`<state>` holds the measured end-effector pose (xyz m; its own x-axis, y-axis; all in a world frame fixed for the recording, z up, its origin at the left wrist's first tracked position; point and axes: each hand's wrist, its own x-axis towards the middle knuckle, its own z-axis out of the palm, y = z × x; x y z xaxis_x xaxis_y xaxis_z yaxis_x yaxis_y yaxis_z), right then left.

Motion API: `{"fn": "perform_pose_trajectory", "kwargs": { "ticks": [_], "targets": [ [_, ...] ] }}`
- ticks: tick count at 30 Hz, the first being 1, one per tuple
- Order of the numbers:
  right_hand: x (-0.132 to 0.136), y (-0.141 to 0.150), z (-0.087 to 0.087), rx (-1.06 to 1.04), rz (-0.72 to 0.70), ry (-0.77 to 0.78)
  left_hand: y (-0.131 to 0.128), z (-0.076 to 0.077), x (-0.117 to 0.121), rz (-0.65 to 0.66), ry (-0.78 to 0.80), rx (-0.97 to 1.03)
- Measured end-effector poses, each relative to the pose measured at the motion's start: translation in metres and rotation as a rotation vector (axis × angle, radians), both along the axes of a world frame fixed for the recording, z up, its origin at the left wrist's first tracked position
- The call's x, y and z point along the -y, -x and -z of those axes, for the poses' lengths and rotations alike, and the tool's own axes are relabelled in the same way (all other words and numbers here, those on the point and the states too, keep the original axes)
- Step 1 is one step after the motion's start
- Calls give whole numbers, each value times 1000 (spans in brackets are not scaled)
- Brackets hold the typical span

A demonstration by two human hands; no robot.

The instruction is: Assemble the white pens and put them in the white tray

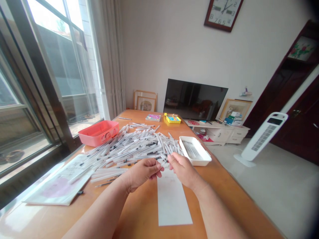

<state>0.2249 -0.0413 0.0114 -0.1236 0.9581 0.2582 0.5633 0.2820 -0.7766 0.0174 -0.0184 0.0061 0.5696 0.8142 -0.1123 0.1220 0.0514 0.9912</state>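
A big heap of white pens (134, 146) covers the middle of the wooden table (139, 212). My left hand (143, 172) and my right hand (183, 169) meet just in front of the heap, above a white paper strip (171, 199). Both hands have their fingers pinched on a white pen (163, 163) held between them. A white tray (195, 151) with thin refills in it stands just right of my right hand.
A pink bin (99, 132) sits at the left by the window. A printed sheet (59, 182) lies at the near left. Small colourful boxes (171, 118) rest at the table's far end. A TV (194, 99), a low cabinet and a tower fan (261, 137) stand beyond.
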Motion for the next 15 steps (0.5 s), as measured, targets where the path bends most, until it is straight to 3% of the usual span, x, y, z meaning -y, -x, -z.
{"fn": "perform_pose_trajectory", "kwargs": {
  "ticks": [8, 15],
  "targets": [
    [1, 2, 3, 52, 12, -61, -1, -1, 2, 10, -54, -42],
    [-4, 5, 7, 40, 66, -44, -6, 9, -5, -74, -382, -156]
  ]
}}
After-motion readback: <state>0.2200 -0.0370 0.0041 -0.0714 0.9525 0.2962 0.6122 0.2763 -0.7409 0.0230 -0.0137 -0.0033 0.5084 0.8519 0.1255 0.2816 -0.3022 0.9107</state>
